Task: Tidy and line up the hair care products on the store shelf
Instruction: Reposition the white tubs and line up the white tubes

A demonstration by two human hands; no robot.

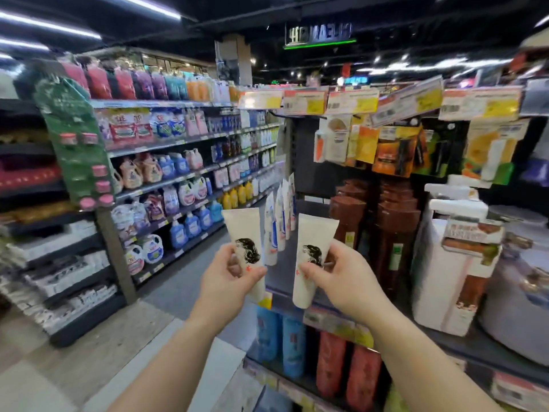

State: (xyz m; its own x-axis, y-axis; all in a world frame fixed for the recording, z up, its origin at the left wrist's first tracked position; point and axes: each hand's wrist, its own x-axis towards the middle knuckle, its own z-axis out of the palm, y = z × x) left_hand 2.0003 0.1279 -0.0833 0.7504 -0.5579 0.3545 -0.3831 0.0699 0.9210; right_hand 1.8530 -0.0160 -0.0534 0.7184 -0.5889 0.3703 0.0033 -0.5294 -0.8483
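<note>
At the centre of the frame, both forearms reached forward. The left hand (227, 275) pinched one cream tube (245, 230) upright; the right hand (341, 272) pinched a second cream tube (312, 242) beside it, apart, before the shelf (285, 281) of white tubes (279, 215).

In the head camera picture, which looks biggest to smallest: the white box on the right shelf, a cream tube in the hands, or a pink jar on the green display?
1. White box, largest.
2. Cream tubes, alike; nearness enlarges them.
3. Pink jar, smallest, but farther away.
</note>
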